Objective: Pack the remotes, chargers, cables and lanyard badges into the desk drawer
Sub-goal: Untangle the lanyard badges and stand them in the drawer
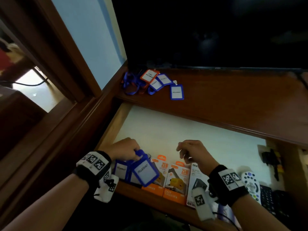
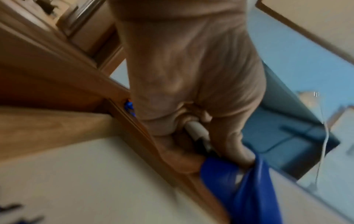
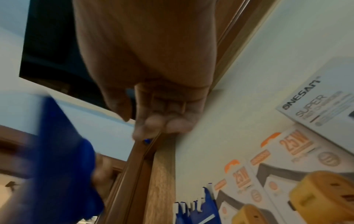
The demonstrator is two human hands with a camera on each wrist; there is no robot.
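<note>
The desk top point(image 1: 233, 97) is dark reddish wood with a smooth, slightly glossy varnish, and the moulded edge shows the same sheen. The drawer point(image 1: 110, 127) has side walls of lighter, grained wood and a pale matt lining on its floor. The badge holders point(image 1: 145, 171) are glossy blue plastic frames round white paper inserts; one on the desk point(image 1: 149, 76) has an orange frame. The lanyards point(image 1: 131, 84) look like woven cloth ribbon. The charger boxes point(image 1: 176, 184) are smooth printed cardboard. The remote point(image 1: 251, 184) is white plastic with coloured buttons. The screen point(image 1: 216, 30) is black and glossy.
</note>
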